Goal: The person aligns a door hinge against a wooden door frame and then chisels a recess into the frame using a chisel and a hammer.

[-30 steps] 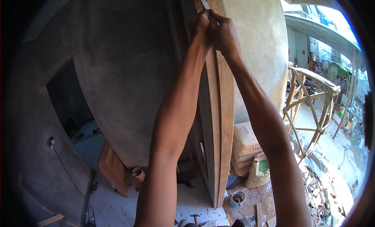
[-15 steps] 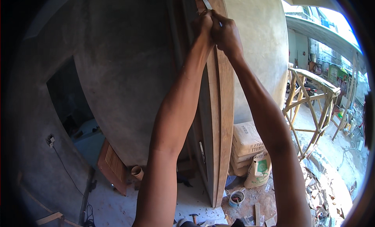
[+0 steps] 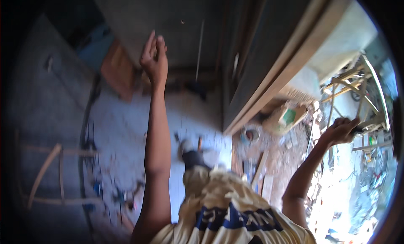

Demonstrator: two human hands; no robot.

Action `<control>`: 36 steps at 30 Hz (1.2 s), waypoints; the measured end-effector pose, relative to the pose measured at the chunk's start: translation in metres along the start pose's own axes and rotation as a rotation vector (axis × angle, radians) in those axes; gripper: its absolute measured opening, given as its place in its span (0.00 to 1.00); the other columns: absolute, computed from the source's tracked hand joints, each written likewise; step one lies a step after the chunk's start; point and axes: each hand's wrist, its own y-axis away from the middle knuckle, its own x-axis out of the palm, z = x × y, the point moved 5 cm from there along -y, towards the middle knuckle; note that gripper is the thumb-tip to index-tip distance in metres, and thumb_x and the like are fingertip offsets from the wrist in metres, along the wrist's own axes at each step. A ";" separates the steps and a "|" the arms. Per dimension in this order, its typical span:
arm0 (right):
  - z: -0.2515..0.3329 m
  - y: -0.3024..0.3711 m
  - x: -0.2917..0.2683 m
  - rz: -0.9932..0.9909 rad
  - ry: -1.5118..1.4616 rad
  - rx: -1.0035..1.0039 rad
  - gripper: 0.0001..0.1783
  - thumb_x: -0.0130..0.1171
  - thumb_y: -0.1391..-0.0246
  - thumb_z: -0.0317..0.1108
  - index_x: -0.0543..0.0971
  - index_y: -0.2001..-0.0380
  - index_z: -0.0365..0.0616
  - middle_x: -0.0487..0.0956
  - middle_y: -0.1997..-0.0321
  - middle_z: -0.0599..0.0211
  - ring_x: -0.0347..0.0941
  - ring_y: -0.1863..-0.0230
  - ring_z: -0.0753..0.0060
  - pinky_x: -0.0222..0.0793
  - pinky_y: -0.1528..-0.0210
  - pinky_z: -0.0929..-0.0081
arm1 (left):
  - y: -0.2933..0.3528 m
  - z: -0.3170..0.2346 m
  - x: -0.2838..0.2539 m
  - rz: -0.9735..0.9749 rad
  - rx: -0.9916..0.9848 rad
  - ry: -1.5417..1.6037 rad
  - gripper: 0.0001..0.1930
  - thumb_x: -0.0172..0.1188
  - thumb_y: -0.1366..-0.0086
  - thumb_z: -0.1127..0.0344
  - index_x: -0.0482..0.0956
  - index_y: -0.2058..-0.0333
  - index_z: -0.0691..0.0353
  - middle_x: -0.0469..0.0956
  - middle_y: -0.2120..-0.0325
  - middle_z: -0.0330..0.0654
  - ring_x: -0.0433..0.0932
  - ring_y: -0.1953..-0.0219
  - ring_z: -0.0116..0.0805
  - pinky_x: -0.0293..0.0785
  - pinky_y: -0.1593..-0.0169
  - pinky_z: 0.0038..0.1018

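My left hand [image 3: 155,61] is raised in front of the dark wall, thumb and forefinger stretched apart, with nothing visible in it. Off to the right, my right hand [image 3: 341,132] is closed, and a dark end of something sticks out beyond the fingers; blur hides what it is. Between the two hands stands the wooden door frame [image 3: 280,71], with neither hand touching it. A thin pale line [image 3: 200,50] runs down the dark wall to the right of my left hand.
A brown slatted panel [image 3: 119,69] leans on the left wall. Sacks [image 3: 286,117] and a bucket [image 3: 251,135] stand past the frame's foot. A wooden trestle [image 3: 357,82] is at far right. A hammer [image 3: 199,143] and scraps lie on the floor.
Both hands have left the top of the door frame, where they were together at a metal strip. The left moved left and down, the right far right and down. The view has tilted downward.
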 end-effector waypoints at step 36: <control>-0.232 0.616 -0.392 1.523 1.740 1.303 0.23 0.67 0.43 0.45 0.73 0.74 0.35 0.71 0.81 0.58 0.63 0.78 0.67 0.63 0.72 0.59 | 0.559 0.690 -0.424 0.045 -1.057 -0.904 0.12 0.66 0.37 0.62 0.77 0.67 0.66 0.78 0.74 0.51 0.78 0.69 0.54 0.71 0.63 0.46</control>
